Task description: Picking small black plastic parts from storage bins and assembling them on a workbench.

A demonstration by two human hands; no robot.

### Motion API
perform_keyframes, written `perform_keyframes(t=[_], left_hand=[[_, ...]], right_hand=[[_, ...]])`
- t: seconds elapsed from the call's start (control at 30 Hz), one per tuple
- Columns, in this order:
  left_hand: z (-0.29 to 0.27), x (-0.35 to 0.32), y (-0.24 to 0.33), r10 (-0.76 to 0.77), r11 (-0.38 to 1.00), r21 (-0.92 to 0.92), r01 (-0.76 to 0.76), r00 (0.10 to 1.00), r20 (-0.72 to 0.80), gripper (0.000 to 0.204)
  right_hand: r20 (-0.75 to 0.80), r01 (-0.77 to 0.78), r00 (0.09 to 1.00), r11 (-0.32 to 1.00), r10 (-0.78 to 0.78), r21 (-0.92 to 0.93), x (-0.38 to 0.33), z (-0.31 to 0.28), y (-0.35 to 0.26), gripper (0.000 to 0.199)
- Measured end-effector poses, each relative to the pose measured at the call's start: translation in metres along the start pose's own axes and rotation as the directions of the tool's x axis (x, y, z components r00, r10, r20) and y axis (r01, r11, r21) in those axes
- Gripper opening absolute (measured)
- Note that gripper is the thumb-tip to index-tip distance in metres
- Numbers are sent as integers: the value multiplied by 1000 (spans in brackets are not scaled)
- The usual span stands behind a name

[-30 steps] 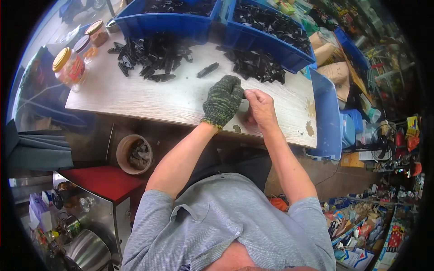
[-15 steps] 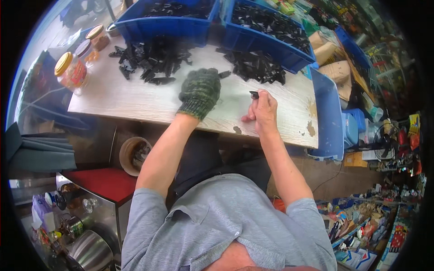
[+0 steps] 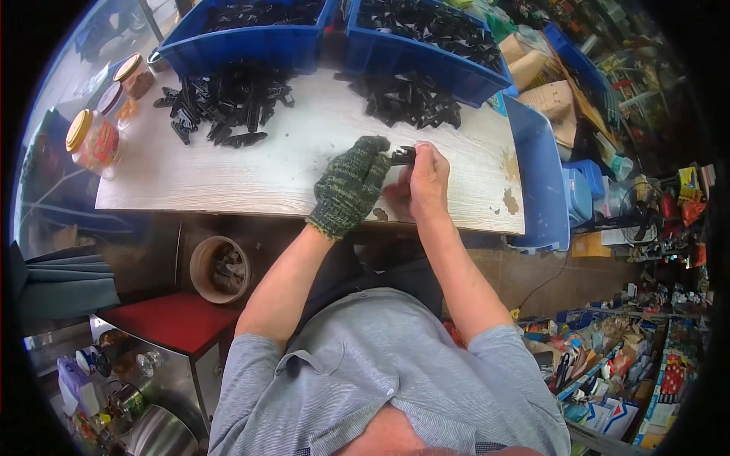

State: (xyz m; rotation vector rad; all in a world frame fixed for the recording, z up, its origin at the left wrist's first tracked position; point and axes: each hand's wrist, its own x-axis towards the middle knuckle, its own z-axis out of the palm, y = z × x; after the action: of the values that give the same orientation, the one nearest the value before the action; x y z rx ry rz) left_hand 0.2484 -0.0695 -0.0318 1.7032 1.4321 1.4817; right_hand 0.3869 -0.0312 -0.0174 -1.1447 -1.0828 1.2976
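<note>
My left hand (image 3: 351, 185), in a dark green knitted glove, is closed near the table's front edge. Close beside it, my bare right hand (image 3: 428, 178) pinches a small black plastic piece (image 3: 403, 156) between thumb and fingers. The piece spans the gap between both hands, and its left end meets the gloved fingertips. Its exact shape is partly hidden by the fingers. Beyond the hands lie two heaps of black plastic pieces: a left heap (image 3: 220, 102) of longer clip-like parts and a right heap (image 3: 411, 102) of angular parts.
Two blue crates, a left crate (image 3: 251, 47) and a right crate (image 3: 433, 61), hold more black pieces at the table's (image 3: 266, 171) back. Lidded jars (image 3: 95, 140) stand at the left edge. A blue bin (image 3: 538, 182) adjoins the right edge. Below is a bucket (image 3: 199, 266).
My left hand has come back from between the heaps toward my right hand, and the two now meet at the black plastic piece. The view has shifted slightly.
</note>
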Motion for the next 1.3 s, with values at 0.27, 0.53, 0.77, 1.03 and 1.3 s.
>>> perform_keyframes(t=[0.27,0.53,0.77,1.03,1.3], left_hand=[[37,-1,19,-157,981,-127,147,985,-75,31],[-52,18,-15,234,775,629,61,897,-375,32],[-128,52,-64,-36,420,812,406,901,-432,23],[-124,39,-62,284,620,766,172,860,-423,22],[-85,16,-41,104,564,818,-115,992,68,18]], right_hand=[[18,231,973,957,-232,-177,3,-12,5,34],[-19,-63,998,998,63,18,-10,4,-12,30],[50,-74,996,997,73,25,-3,6,-3,28],[4,-127,992,986,128,103,-5,-1,-13,32],[-208,-177,955,968,213,179,29,-52,-22,33]])
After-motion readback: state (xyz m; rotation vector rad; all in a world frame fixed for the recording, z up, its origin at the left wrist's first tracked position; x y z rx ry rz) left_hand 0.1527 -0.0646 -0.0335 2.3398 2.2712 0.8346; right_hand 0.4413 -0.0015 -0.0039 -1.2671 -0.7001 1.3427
